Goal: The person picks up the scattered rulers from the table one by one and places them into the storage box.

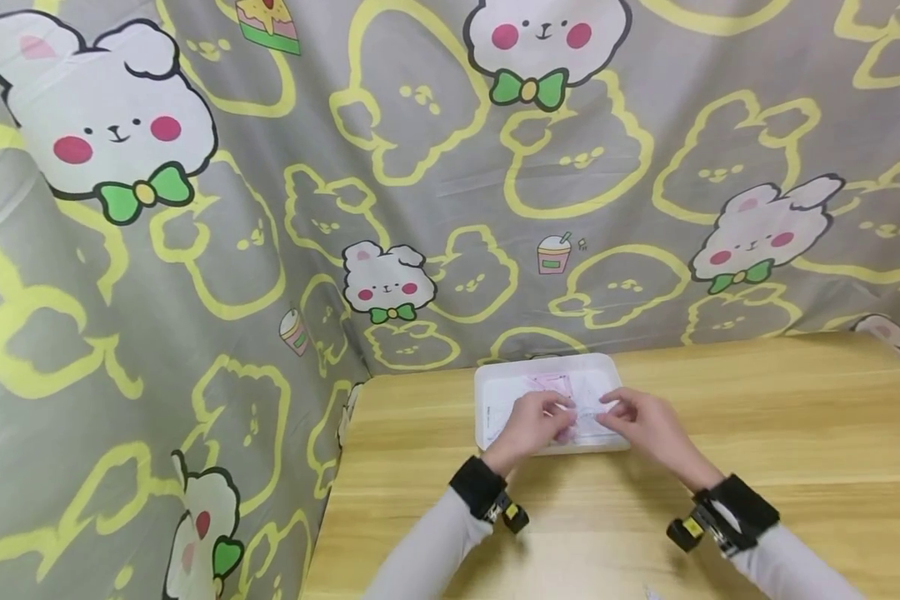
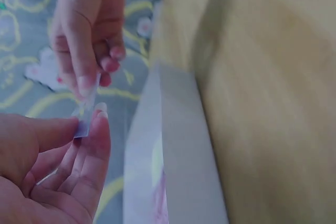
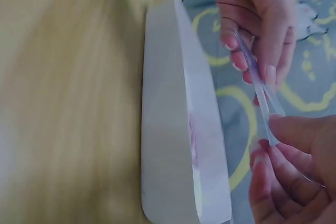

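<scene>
Both hands, left hand (image 1: 534, 423) and right hand (image 1: 641, 421), pinch one clear strip (image 3: 258, 85) above the white tray (image 1: 487, 392); the strip's nature stays unclear.

head: looks down from above me at my table (image 1: 757, 433) | wrists: close, side-on | all share white tray (image 1: 495, 379)
</scene>
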{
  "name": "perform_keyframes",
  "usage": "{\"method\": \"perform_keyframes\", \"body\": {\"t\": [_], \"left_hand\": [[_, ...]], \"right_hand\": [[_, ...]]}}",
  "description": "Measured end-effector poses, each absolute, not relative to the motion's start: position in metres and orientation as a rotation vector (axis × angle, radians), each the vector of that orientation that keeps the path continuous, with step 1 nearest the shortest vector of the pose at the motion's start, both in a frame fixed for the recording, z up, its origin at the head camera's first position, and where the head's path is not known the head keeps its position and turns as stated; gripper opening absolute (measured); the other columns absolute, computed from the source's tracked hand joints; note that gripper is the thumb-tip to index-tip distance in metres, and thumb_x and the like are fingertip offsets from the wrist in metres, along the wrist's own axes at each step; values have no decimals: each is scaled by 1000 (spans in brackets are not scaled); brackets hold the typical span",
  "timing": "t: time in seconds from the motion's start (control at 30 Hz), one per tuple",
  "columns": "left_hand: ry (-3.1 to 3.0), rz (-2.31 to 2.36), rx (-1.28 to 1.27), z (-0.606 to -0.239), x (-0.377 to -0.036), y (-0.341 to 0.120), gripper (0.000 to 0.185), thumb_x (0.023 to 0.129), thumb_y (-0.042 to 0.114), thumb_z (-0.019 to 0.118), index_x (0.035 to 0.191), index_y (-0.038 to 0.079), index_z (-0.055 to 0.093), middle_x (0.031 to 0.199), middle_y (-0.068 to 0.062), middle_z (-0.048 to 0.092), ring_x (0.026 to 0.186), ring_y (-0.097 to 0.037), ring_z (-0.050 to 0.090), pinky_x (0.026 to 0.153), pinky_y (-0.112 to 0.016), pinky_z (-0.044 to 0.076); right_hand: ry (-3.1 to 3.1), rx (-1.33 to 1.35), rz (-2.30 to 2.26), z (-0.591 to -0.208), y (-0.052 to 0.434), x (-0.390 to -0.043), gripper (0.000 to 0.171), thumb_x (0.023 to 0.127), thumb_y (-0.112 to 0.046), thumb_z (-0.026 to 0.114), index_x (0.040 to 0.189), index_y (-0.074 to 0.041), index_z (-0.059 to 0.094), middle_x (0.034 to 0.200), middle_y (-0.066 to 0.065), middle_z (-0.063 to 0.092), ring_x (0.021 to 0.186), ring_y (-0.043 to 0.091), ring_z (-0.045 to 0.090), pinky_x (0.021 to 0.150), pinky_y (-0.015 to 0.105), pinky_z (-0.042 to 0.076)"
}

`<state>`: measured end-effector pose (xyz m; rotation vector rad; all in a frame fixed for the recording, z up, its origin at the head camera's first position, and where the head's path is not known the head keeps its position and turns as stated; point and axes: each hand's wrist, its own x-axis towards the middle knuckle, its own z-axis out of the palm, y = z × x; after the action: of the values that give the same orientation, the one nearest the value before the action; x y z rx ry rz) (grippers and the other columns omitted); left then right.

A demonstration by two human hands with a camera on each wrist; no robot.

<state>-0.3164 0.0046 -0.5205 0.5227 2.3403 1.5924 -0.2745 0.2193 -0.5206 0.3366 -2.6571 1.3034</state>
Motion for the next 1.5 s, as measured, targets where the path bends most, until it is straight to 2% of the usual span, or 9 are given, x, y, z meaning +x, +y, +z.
{"method": "perform_keyframes", "body": {"t": [0.1, 0.27, 0.37, 0.53, 0.83, 1.1, 1.2, 1.33, 1.5], "left_hand": [[2427, 1545, 510, -530, -339, 15, 13, 98, 10, 72, 106, 1, 76, 75, -8, 74, 59, -13, 70, 56, -23, 54], [2557, 1472, 459, -550, -363, 32, 6, 95, 7, 72, 96, 3, 77, 74, -13, 75, 57, -20, 70, 51, -19, 48], [2627, 1401, 450, -558, -373, 39, 9, 95, 7, 72, 93, 2, 79, 72, -10, 74, 52, -13, 64, 50, -17, 47], [2737, 1262, 532, -561, -387, 49, 10, 93, 7, 73, 90, 2, 81, 65, -2, 70, 51, -3, 54, 55, -15, 45], [2807, 1153, 545, -559, -400, 62, 7, 89, 11, 79, 85, 6, 83, 74, 1, 74, 67, -6, 59, 68, -17, 47], [2921, 1036, 458, -568, -405, 69, 14, 84, 16, 88, 78, 11, 77, 71, 5, 71, 68, -9, 60, 68, -23, 48], [2956, 1001, 490, -568, -403, 67, 16, 84, 21, 88, 84, 11, 75, 75, 6, 73, 71, -8, 63, 70, -23, 49], [2959, 1080, 607, -555, -387, 55, 21, 89, 22, 84, 100, 7, 75, 86, 1, 77, 77, -8, 68, 72, -20, 51], [2847, 1135, 856, -536, -328, 34, 27, 95, 21, 77, 118, 7, 73, 104, -2, 76, 91, -6, 68, 80, -17, 52]], "right_hand": [[-2683, 346, 1164, -527, 223, -296, 31, 93, -13, 78, 117, 5, 71, 90, 12, 77, 80, 24, 71, 72, 38, 56], [-2692, 398, 974, -542, 229, -320, 25, 92, -2, 74, 115, 7, 72, 92, 17, 76, 81, 32, 68, 74, 50, 53], [-2674, 434, 861, -550, 233, -327, 21, 90, 5, 70, 110, 7, 73, 91, 20, 76, 76, 32, 64, 71, 49, 52], [-2590, 479, 740, -561, 237, -335, 21, 86, 11, 67, 105, 8, 75, 88, 22, 75, 71, 32, 60, 64, 47, 51], [-2572, 525, 761, -565, 243, -338, 29, 82, 18, 61, 107, 11, 73, 92, 23, 76, 78, 36, 61, 72, 50, 53], [-2570, 508, 789, -569, 244, -338, 31, 81, 19, 60, 107, 9, 75, 100, 23, 76, 83, 36, 62, 76, 49, 51], [-2563, 485, 826, -567, 245, -332, 31, 85, 17, 60, 112, 10, 73, 106, 25, 75, 91, 41, 64, 83, 54, 52], [-2534, 413, 882, -555, 246, -310, 29, 89, 11, 63, 118, 10, 68, 111, 29, 71, 102, 45, 64, 90, 61, 51], [-2499, 373, 873, -550, 250, -254, 31, 85, 2, 77, 114, 6, 67, 109, 23, 68, 100, 38, 62, 85, 58, 52]]}}
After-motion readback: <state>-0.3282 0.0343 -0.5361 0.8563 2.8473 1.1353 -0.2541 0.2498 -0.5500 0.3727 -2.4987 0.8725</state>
